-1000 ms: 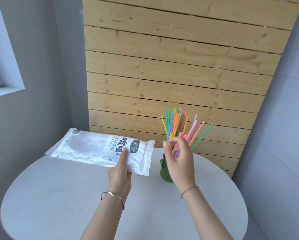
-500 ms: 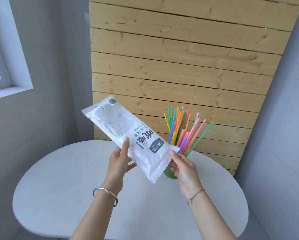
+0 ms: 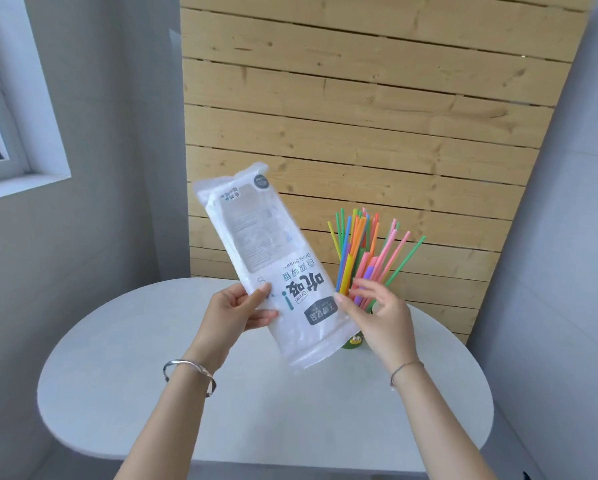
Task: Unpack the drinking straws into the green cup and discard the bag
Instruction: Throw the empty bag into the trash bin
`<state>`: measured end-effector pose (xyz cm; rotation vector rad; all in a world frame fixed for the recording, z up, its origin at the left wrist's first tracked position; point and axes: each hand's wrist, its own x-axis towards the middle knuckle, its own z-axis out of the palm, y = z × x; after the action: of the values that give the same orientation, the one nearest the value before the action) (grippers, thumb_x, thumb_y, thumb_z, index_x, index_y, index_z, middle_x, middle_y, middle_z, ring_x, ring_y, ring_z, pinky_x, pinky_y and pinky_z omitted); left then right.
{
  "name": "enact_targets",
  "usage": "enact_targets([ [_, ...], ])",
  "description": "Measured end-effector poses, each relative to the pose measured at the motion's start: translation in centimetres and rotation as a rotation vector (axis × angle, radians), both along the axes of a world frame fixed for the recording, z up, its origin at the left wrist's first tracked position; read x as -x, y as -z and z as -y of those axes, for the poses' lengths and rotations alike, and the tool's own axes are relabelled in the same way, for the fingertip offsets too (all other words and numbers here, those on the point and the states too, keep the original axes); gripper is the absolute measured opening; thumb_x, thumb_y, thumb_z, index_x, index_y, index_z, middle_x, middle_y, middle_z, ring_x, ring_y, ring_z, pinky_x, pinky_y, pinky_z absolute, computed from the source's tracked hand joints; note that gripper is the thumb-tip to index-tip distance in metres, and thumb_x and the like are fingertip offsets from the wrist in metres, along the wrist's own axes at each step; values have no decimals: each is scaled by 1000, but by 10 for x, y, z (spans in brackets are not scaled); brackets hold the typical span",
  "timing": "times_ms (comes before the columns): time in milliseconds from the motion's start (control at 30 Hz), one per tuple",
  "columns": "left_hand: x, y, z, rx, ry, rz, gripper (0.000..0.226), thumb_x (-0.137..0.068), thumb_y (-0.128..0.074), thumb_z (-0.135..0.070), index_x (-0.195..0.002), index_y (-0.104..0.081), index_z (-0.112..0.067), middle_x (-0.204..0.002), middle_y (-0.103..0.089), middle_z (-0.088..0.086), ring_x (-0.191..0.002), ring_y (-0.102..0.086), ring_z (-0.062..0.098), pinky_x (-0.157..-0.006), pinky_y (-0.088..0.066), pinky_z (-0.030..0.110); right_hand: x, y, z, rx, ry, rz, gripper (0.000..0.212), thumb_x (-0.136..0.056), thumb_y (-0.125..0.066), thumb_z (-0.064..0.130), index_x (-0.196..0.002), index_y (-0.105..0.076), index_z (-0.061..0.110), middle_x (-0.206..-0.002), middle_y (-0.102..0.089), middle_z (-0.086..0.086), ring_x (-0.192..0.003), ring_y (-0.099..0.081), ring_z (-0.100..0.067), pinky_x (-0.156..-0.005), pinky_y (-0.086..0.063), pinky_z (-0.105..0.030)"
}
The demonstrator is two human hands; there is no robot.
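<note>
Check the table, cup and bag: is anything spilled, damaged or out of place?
Nothing stands out. The straws stand fanned in the green cup, none lie on the table, and the bag, held tilted by the left hand, looks intact.

One bag (image 3: pixel 270 258), one cup (image 3: pixel 353 342) — two hands (image 3: pixel 230 311) (image 3: pixel 377 317)

A twisted silver metal bangle (image 3: pixel 190 375) circles the left wrist; a thin grey cord bracelet (image 3: pixel 406 369) rings the right wrist.
</note>
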<state>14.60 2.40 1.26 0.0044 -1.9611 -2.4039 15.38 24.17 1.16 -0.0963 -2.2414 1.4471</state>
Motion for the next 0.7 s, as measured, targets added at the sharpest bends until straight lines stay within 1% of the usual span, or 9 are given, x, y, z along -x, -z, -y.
enact_targets([
  [67, -3, -1, 2, 65, 36, -31, 15, -91, -63, -18, -98, -71, -8, -80, -78, 2, -63, -73, 12, -60, -57, 17, -7, -7, -4, -111, 45, 43, 29, -73, -72, 48, -94, -69, 28, -84, -71, 17, -71, -62, 6, -57, -43, -12],
  [167, -10, -5, -6, 199, 155, -60, 22, -90, -64, -23, -96, -73, -4, -89, -78, 12, -72, -75, 15, -66, -58, 20, -13, -17, -9, 209, -172, 117, 27, -84, -65, 32, -108, -65, 18, -84, -67, 10, -42, -55, 0, -48, -45, -10],
  [233, -17, -8, -19, 244, 228, -50, 32, -91, -61, -32, -86, -72, -2, -84, -77, 16, -73, -75, 14, -65, -57, 18, -22, -24, -15, 383, -288, 159, 23, -89, -60, 24, -110, -64, 17, -86, -64, 0, -43, -58, -7, -50, -51, -17],
  [300, -21, -11, -35, 251, 267, -37, 46, -91, -56, -42, -76, -65, 1, -78, -76, 17, -72, -74, 15, -64, -56, 17, -31, -28, -29, 442, -301, 164, 13, -90, -57, 20, -98, -65, 15, -83, -63, -4, -49, -63, -7, -53, -53, -17],
  [433, -23, -7, -75, 190, 343, -72, 56, -92, -54, -42, -82, -67, 11, -86, -77, 17, -80, -75, 15, -74, -58, 20, -57, -39, -68, 490, -243, 92, 10, -89, -57, 12, -80, -62, 11, -72, -67, -5, -56, -67, -8, -61, -56, -17],
  [500, -27, -3, -103, 148, 407, -113, 41, -94, -54, -37, -87, -73, -1, -97, -77, 8, -91, -74, 14, -84, -57, 24, -74, -43, -93, 482, -169, 22, 9, -87, -59, 10, -79, -62, 9, -70, -69, -5, -61, -69, -11, -66, -57, -18],
  [567, -32, 2, -129, 164, 438, -173, 25, -95, -53, -34, -99, -70, -16, -106, -71, 0, -99, -70, 11, -83, -56, 21, -92, -43, -121, 405, -35, -82, 8, -85, -64, 10, -77, -63, 9, -71, -69, -4, -66, -69, -12, -70, -57, -18],
  [633, -36, 12, -152, 253, 456, -225, 27, -95, -52, -34, -117, -63, -22, -115, -65, -6, -103, -66, 10, -82, -54, 19, -114, -39, -151, 232, 158, -181, 10, -82, -69, 11, -74, -63, 12, -74, -70, -3, -69, -69, -8, -69, -54, -14],
  [700, -37, 24, -167, 344, 464, -253, 27, -95, -54, -35, -120, -59, -26, -120, -62, -9, -101, -64, 7, -87, -51, 23, -135, -29, -180, 73, 306, -214, 11, -80, -71, 10, -74, -66, 18, -78, -71, 1, -73, -68, -3, -70, -51, -11],
])
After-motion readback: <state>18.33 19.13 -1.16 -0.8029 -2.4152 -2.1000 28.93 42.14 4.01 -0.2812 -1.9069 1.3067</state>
